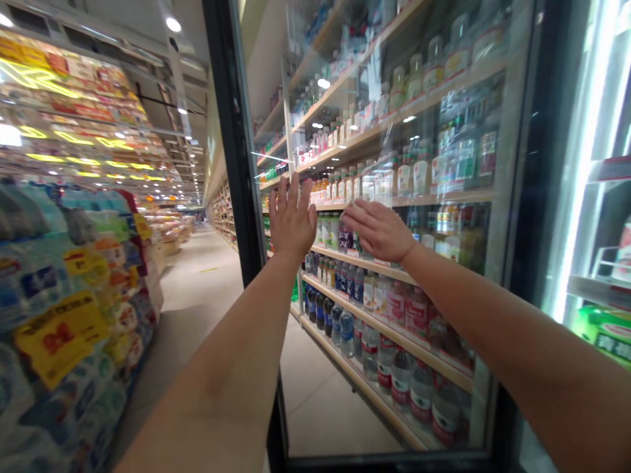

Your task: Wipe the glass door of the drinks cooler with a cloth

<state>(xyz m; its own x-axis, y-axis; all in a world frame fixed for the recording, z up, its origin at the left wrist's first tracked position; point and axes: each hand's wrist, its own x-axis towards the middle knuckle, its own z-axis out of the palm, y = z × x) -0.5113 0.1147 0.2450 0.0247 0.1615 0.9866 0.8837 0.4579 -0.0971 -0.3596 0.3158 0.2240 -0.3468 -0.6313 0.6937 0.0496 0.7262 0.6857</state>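
A glass door [335,401] in a black frame stands swung out in front of me, beside a lit cooler. My left hand [293,220] is spread flat against the glass near the left frame, fingers pointing up. To its right, my right hand [379,230] lies at the pane with fingers stretched leftward and held near each other. A pale patch shows at its fingertips; I cannot make out whether it is a thin cloth or a reflection. Rows of drink bottles [401,381] on wooden-edged shelves [374,322] show in the glass, some perhaps mirrored.
On the right is the cooler's bright light strip [584,164], with a green package [604,335] on a shelf. Stacked packaged goods with a yellow price sign [64,335] stand at the left. A tiled aisle [202,263] runs away between them and the door.
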